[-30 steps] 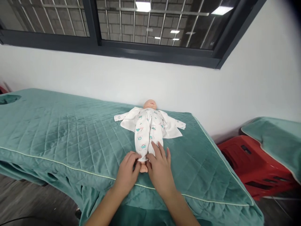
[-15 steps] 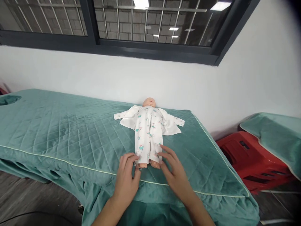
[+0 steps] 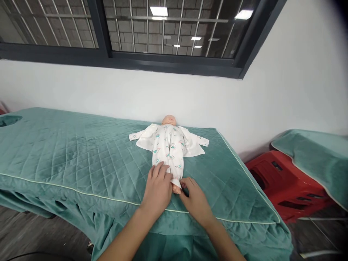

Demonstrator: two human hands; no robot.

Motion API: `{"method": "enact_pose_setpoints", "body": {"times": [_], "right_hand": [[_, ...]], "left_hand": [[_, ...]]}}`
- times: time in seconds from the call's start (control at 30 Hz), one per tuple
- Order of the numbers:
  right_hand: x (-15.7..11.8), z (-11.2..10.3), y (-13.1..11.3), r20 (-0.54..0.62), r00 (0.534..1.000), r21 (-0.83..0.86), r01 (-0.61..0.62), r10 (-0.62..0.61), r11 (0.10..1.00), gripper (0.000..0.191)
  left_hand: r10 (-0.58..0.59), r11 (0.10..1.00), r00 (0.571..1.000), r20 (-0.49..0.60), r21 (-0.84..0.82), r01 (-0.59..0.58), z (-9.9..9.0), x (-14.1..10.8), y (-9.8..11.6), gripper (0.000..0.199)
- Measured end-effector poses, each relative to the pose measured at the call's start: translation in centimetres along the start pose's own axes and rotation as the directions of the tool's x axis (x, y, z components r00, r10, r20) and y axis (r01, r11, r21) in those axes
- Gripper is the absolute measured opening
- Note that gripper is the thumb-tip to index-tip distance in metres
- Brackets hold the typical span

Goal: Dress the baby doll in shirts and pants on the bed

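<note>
A baby doll (image 3: 169, 120) lies face up on a green quilted cover, its head towards the wall. It wears white printed trousers (image 3: 169, 148); a white printed jacket (image 3: 194, 144) lies spread open beneath it, sleeves out to both sides. My left hand (image 3: 159, 185) is curled over the lower left trouser leg and hides that foot; its index finger and thumb reach towards the other cuff. Beside the right foot (image 3: 176, 189), which pokes out of its cuff, my right hand (image 3: 193, 199) pinches the cuff's outer edge between thumb and fingers.
The green quilted bed (image 3: 108, 156) stands against a white wall (image 3: 130, 94) below a dark-framed window (image 3: 168, 67). To the right is a red plastic stool or chair (image 3: 282, 185), partly covered by another green cloth (image 3: 315, 156). Dark flooring (image 3: 24, 232) shows at lower left.
My left hand has shifted right and up, now covering the doll's left foot. My right hand has closed in at the right cuff. The view has tilted slightly.
</note>
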State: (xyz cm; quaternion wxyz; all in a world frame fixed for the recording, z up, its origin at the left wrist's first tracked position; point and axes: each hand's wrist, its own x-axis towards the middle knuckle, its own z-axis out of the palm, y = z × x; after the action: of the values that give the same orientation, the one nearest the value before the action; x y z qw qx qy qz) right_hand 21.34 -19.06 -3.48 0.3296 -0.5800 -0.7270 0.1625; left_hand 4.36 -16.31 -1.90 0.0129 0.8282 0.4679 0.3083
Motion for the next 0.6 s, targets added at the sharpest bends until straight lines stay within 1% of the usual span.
{"method": "enact_pose_setpoints", "body": {"times": [0.13, 0.23, 0.3, 0.47, 0.53, 0.6], "right_hand": [[-0.2, -2.4, -1.1, -0.003, 0.997, 0.078, 0.078, -0.078, 0.994, 0.011], [-1.0, -3.6, -1.6, -0.034, 0.988, 0.087, 0.153, -0.15, 0.984, 0.014], [-1.5, -3.8, -1.5, -0.01, 0.986, 0.072, 0.166, -0.166, 0.983, 0.016], [-2.3, -3.1, -0.3, 0.155, 0.98, 0.038, 0.118, -0.123, 0.992, 0.019], [-2.4, -3.2, 0.0, 0.188, 0.976, 0.06, 0.102, -0.111, 0.993, 0.021], [-2.5, -3.5, 0.2, 0.173, 0.978, 0.076, 0.103, -0.114, 0.992, 0.023]], "left_hand": [[-0.054, 0.988, 0.997, -0.055, -0.148, 0.045, -1.1, -0.9, 0.2, 0.012], [-0.058, 0.978, 0.994, -0.091, -0.203, 0.038, -1.7, -1.8, 0.5, 0.009], [-0.048, 0.98, 0.995, -0.092, -0.197, 0.03, -1.7, -2.3, 0.5, 0.012], [-0.033, 0.981, 0.997, -0.067, -0.192, 0.02, -0.6, -4.1, -0.4, 0.015], [-0.052, 0.977, 0.996, -0.066, -0.208, 0.037, -0.2, -5.1, -1.0, 0.023], [-0.119, 0.968, 0.991, -0.063, -0.227, 0.102, 0.2, -6.3, -1.7, 0.035]]}}
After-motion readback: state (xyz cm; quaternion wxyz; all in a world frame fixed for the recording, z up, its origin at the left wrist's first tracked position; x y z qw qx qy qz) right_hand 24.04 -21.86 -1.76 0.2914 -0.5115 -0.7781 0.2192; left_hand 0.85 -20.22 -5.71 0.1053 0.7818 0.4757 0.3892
